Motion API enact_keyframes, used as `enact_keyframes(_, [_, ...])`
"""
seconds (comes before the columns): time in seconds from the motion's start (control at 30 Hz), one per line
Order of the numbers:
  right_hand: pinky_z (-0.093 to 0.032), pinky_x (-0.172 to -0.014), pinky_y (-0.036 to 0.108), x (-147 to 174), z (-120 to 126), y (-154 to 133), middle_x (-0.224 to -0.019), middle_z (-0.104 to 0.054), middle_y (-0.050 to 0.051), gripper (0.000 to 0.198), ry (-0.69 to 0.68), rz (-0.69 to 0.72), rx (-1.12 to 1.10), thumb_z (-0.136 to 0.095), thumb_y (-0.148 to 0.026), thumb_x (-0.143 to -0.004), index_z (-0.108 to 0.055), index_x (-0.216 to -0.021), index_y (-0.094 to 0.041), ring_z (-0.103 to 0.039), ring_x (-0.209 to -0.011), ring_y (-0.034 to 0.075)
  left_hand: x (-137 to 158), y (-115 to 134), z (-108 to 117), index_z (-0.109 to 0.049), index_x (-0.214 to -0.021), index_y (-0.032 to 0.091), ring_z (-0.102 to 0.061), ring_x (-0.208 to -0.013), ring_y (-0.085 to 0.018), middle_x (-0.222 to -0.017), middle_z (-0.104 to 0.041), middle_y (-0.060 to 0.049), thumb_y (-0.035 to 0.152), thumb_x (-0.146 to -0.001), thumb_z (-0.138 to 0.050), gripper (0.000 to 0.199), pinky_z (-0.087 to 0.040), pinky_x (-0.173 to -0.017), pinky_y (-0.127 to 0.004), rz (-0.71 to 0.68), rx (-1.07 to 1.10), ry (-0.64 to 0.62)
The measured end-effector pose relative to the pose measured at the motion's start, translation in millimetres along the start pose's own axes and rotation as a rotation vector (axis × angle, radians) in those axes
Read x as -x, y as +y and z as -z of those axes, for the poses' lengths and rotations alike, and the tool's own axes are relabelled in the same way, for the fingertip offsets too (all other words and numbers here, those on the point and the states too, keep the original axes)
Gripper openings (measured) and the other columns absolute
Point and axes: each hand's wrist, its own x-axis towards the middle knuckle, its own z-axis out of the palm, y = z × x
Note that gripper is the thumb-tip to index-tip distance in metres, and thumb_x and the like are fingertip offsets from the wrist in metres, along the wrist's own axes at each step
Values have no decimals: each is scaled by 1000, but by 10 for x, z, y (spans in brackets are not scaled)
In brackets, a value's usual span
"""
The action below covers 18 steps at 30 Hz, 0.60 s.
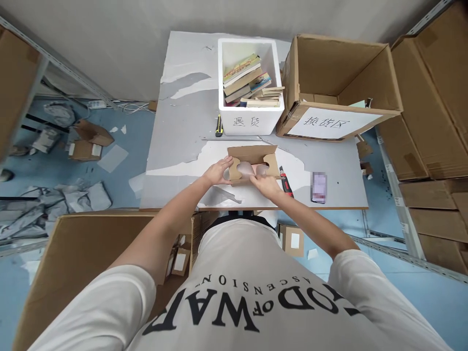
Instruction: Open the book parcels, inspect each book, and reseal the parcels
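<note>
A small brown cardboard box (252, 152) sits on the table in front of me, its lid raised at the back. Inside it shows something pinkish and translucent, perhaps plastic wrapping (245, 168), whose kind I cannot make out. My left hand (219, 171) grips the box's left end. At the front edge, toward the right, my right hand (266, 186) has its fingers curled over the box wall. Just right of the box lies a red and black utility knife (286, 182).
Behind the box stand a white foam bin (241, 127) of books and a large labelled carton (340, 124). A yellow and black utility knife (219, 126) lies beside the bin. To the right rests a phone (319, 187). An open carton (91, 263) stands at my left.
</note>
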Motion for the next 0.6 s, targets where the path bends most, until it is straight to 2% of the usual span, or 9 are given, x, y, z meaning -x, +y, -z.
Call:
enact_keyframes(0.1, [-33,-109,46,273,-350,-64,-150,-41,20,50,112,93,-25,-27,-8,-93,-45,-140,-12,-40,-138,29,6,-2,-32,-37,-145,12,-29,-144,-32,-152,-35,-22,50,-66,-73,94,-33,-113,-48,-16,12,1])
enact_keyframes(0.17, [-25,-115,49,370,-574,-84,-157,-28,18,56,148,91,-37,-28,-6,-91,-36,-146,-9,-26,-145,29,18,-4,-64,-36,-145,11,-27,-144,-32,-152,-34,-22,48,-67,-72,93,-32,-113,-49,-37,16,13])
enact_keyframes(0.3, [-22,-116,54,387,-783,-107,-157,-28,18,64,168,73,-87,-34,-4,-85,-32,-149,-9,-23,-146,30,44,41,-42,-34,-146,8,-25,-145,-33,-153,-31,-24,47,-69,-68,93,-31,-114,-48,-45,-10,6])
enact_keyframes(0.37, [-24,-114,55,379,-738,-88,-155,-31,18,66,191,82,-138,-38,-5,-83,-35,-148,-10,-25,-146,30,75,100,45,-31,-147,6,-24,-146,-33,-154,-29,-24,49,-71,-65,94,-27,-115,-49,-34,-54,-33])
enact_keyframes(0.43, [-31,-113,52,368,-602,-16,-151,-39,17,63,199,75,-203,-38,-4,-81,-44,-143,-11,-34,-142,29,128,181,164,-30,-148,6,-23,-146,-34,-155,-28,-22,52,-72,-62,94,-19,-117,-52,-24,-118,-75])
enact_keyframes(0.53, [-44,-102,38,278,-271,198,-134,-59,13,56,150,25,-277,-35,-1,-81,-59,-130,-14,-56,-122,23,201,339,332,-39,-144,13,-27,-143,-36,-153,-35,-18,48,-70,-62,85,-8,-116,-59,-20,-203,-79])
enact_keyframes(0.6, [-50,-89,33,142,-26,357,-125,-65,11,52,93,12,-251,-39,-1,-81,-62,-125,-17,-62,-111,23,181,470,396,-49,-137,17,-36,-139,-36,-147,-45,-15,40,-72,-59,70,-10,-116,-59,-26,-229,-23])
